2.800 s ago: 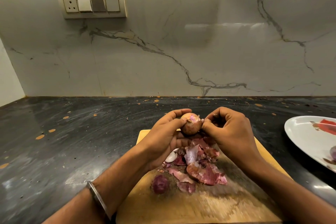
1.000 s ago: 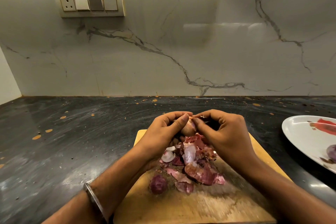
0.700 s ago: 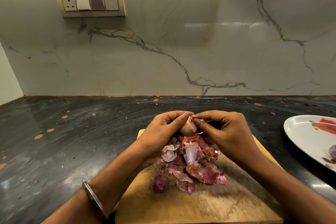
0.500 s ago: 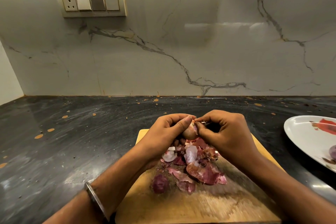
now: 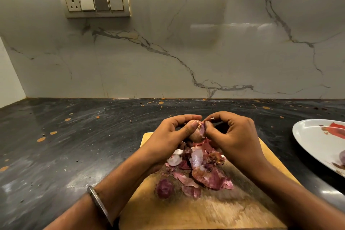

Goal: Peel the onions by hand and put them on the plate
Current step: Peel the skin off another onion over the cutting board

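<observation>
A small brown-skinned onion [image 5: 197, 132] is held above the far end of the wooden cutting board [image 5: 205, 211]. My left hand [image 5: 168, 136] grips it from the left, thumb on its top. My right hand [image 5: 233, 134] pinches at the onion's skin from the right with thumb and fingertips. Most of the onion is hidden between the two hands. A pile of purple and pink onion peels [image 5: 201, 170] lies on the board below the hands. The white plate [image 5: 317, 142] sits at the right edge with a peeled purple onion [image 5: 342, 157] on it.
The board lies on a dark stone counter [image 5: 74, 145] speckled with small bits of skin. A marble backsplash rises behind it, with a switch panel [image 5: 95, 3] at the upper left. A side wall closes the far left corner.
The hands have stayed together over the board, working the onion's top. The onion is now more covered by the fingers than 2.8 s ago. The peel pile is unchanged.
</observation>
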The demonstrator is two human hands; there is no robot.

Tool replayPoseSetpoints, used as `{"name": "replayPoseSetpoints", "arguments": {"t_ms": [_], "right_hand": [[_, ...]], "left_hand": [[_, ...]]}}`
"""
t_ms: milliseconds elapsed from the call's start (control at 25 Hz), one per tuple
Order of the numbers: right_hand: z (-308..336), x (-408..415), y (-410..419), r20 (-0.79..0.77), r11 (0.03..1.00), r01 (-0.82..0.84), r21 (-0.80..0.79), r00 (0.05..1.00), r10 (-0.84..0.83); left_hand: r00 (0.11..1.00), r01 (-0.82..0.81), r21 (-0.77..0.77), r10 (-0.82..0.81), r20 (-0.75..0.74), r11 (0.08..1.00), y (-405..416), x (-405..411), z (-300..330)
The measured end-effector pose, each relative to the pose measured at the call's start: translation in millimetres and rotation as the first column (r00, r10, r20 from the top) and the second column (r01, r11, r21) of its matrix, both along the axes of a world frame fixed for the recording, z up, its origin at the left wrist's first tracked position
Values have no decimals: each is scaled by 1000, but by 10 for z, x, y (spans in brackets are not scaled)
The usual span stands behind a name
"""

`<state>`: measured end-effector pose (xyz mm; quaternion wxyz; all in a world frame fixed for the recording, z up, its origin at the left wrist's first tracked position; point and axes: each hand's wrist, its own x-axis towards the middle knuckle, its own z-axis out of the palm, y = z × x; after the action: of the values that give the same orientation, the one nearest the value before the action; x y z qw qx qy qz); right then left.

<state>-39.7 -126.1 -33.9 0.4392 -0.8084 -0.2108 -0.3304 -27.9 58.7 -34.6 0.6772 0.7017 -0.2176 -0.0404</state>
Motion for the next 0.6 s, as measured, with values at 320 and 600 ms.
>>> {"name": "replayPoseSetpoints", "arguments": {"t_ms": [320, 600], "right_hand": [[16, 44, -36, -218, 954, -216, 209, 941, 260], [-8, 15, 2, -126, 993, -95, 67, 987, 103]], "left_hand": [[999, 4, -21, -4, -36, 1000, 23, -11, 38], [1000, -8, -29, 7, -20, 1000, -27, -29, 2]]}}
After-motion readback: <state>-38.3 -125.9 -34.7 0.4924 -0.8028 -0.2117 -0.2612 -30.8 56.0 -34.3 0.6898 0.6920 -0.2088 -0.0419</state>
